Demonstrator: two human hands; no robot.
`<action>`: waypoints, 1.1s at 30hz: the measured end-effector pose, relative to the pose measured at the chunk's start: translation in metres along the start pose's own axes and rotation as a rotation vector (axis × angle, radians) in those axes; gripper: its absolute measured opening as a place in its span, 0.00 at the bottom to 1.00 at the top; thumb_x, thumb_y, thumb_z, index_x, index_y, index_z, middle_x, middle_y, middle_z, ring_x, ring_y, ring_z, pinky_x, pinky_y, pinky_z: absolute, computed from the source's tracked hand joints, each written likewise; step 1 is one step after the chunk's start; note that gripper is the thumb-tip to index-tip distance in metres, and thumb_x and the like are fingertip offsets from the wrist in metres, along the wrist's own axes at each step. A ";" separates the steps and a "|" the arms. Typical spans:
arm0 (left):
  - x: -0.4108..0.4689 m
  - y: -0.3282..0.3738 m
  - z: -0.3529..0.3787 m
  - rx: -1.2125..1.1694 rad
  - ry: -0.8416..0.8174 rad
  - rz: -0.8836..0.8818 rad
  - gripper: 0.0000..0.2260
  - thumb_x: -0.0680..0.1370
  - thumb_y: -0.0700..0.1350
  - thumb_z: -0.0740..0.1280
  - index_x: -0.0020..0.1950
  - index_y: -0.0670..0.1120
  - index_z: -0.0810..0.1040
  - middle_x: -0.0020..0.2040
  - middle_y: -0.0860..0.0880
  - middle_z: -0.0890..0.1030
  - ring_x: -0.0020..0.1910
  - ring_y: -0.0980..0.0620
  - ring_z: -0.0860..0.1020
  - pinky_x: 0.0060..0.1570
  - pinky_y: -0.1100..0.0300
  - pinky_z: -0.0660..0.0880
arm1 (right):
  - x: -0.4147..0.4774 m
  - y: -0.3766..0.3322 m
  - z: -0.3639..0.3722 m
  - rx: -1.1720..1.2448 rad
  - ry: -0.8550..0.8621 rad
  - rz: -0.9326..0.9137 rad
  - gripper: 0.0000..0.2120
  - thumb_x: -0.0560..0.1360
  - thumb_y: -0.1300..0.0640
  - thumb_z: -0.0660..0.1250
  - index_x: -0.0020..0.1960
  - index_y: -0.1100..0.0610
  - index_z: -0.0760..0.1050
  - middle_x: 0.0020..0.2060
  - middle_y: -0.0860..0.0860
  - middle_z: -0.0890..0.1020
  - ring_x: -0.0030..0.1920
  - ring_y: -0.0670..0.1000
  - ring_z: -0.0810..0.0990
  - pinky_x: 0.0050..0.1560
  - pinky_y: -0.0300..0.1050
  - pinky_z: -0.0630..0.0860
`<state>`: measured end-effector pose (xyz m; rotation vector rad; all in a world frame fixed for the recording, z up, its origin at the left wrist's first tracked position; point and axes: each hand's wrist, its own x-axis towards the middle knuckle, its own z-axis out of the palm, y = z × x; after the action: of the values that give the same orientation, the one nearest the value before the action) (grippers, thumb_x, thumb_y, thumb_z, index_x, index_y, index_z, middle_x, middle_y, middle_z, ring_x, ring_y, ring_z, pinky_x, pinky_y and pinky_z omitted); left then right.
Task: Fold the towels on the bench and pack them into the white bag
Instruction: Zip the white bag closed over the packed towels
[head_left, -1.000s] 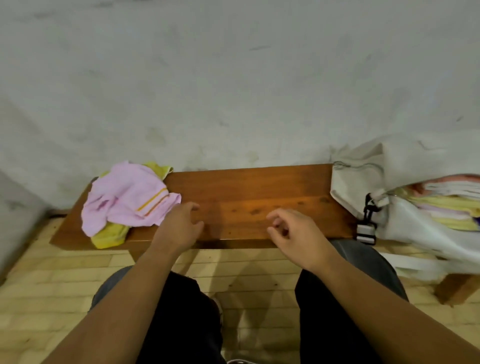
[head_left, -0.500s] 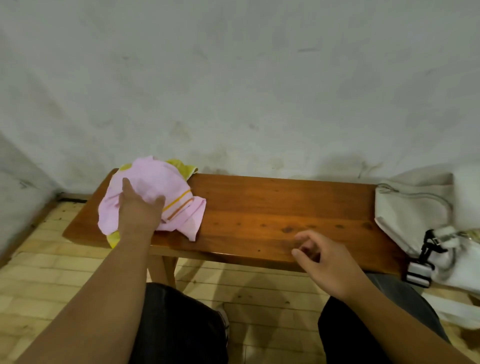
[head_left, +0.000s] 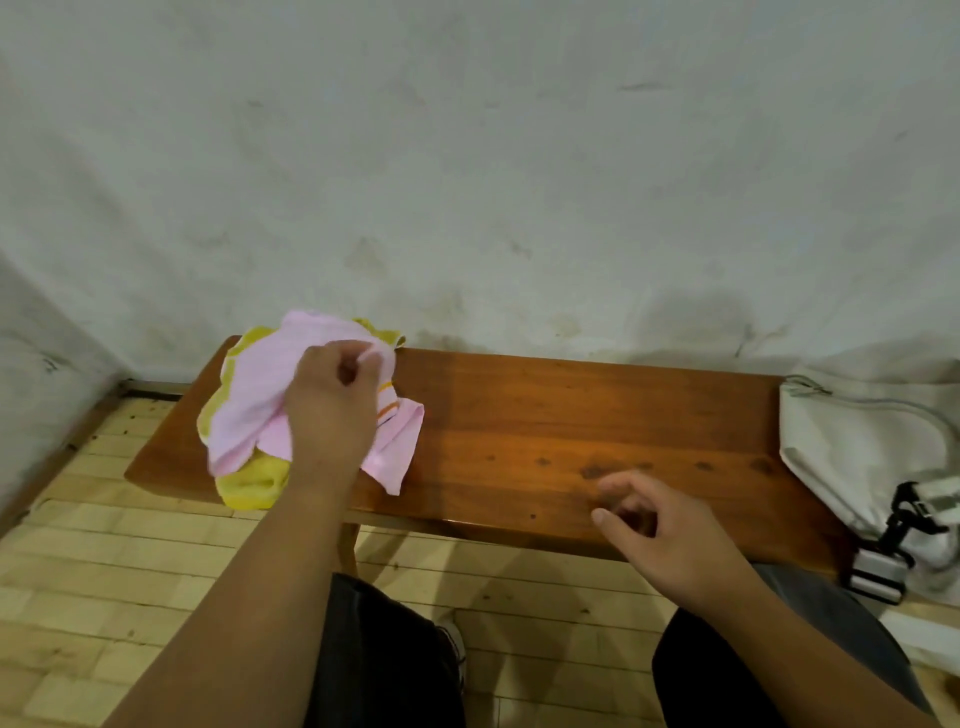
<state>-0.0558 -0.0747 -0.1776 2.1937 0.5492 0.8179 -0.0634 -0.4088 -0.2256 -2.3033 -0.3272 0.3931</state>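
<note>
Left hand (head_left: 332, 410) clenched (right hand (head_left: 662, 530) slack)

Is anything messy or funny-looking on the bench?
Yes. The pink towel lies crumpled, not folded, in a heap on the yellow towel at the left end of the bench, with the left hand gripping it. The yellow one bulges at the front edge. Nothing looks spilled or broken.

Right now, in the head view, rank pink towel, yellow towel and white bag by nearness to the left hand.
1. pink towel, gripped in the left hand.
2. yellow towel, underneath it, poking out at left.
3. white bag, far right.
</note>
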 end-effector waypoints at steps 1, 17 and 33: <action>-0.010 0.016 0.006 -0.049 -0.099 0.029 0.03 0.79 0.46 0.69 0.48 0.51 0.82 0.43 0.58 0.81 0.42 0.61 0.76 0.43 0.77 0.67 | 0.000 -0.002 0.000 -0.011 -0.004 -0.005 0.15 0.76 0.37 0.67 0.62 0.36 0.74 0.44 0.35 0.83 0.45 0.38 0.80 0.49 0.45 0.79; -0.109 0.092 0.080 -0.056 -0.935 0.290 0.27 0.78 0.54 0.70 0.75 0.59 0.64 0.62 0.55 0.76 0.57 0.54 0.78 0.57 0.56 0.80 | 0.006 0.016 -0.002 0.204 0.325 0.047 0.07 0.79 0.57 0.69 0.43 0.48 0.77 0.36 0.45 0.82 0.38 0.43 0.80 0.37 0.31 0.73; -0.068 0.052 0.086 0.727 -0.747 -0.154 0.22 0.82 0.52 0.62 0.77 0.57 0.64 0.68 0.47 0.76 0.65 0.45 0.75 0.58 0.53 0.75 | -0.009 0.023 -0.053 0.405 0.565 0.222 0.08 0.80 0.46 0.66 0.48 0.49 0.76 0.40 0.46 0.81 0.42 0.47 0.80 0.39 0.41 0.73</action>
<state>-0.0370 -0.1895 -0.2114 2.8070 0.6688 -0.3793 -0.0490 -0.4614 -0.2055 -1.9474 0.2700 -0.0915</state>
